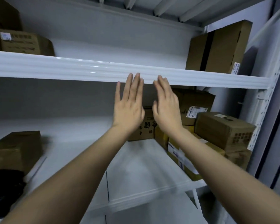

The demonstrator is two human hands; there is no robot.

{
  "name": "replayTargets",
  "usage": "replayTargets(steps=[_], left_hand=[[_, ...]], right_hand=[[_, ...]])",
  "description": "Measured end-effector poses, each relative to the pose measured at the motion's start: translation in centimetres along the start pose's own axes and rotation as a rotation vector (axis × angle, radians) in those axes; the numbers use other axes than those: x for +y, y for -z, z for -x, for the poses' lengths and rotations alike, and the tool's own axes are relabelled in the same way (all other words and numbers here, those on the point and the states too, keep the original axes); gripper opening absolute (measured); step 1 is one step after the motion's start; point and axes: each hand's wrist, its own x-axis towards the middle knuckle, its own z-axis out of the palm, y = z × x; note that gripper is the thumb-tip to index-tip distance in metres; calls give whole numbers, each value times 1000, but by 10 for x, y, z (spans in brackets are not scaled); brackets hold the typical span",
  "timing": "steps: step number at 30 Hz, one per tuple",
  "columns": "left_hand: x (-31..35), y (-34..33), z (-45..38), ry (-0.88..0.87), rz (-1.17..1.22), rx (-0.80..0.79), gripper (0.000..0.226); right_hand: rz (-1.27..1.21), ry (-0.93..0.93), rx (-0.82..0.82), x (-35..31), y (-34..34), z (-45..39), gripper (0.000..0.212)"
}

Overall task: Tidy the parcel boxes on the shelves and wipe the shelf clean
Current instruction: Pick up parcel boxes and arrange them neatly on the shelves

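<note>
On the upper shelf [87, 68], far left, a printed carton [25, 42] sits at the front edge with a taller box behind it. Below it, on the lower shelf [136, 175], a plain brown box [14, 151] stands near the left edge, and a black object [3, 191] lies just in front of it; blur makes its identity uncertain, possibly a cloth or bag.

At centre, both bare forearms reach upward. The left hand [128, 109] is flat, fingers extended and slightly spread, grasping nothing, with its fingertips overlapping the front lip of the upper shelf. The right hand [166, 107] is just beside it, likewise flat with fingers straight and empty. Actual contact between the fingertips and the lip cannot be confirmed. Behind the hands, a box with printed characters [145, 128] rests on the lower shelf.

To the right, a stack of parcel boxes [223, 130] crowds the lower shelf against the perforated upright [265, 110]. Above it, a large taped carton [217, 47] leans tilted on the upper shelf.
</note>
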Motion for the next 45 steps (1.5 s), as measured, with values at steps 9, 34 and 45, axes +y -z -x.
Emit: replayTargets(steps=[9,34,45], left_hand=[[50,-49,50,-51,111,-242,78],[296,-150,67,1229,1367,-993,74],[271,-141,92,1577,1650,-810,53]], right_hand=[[26,-187,-194,43,-30,68,60],[95,-820,-428,276,-36,175,53],[-803,-1279,-255,264,-15,175,38]])
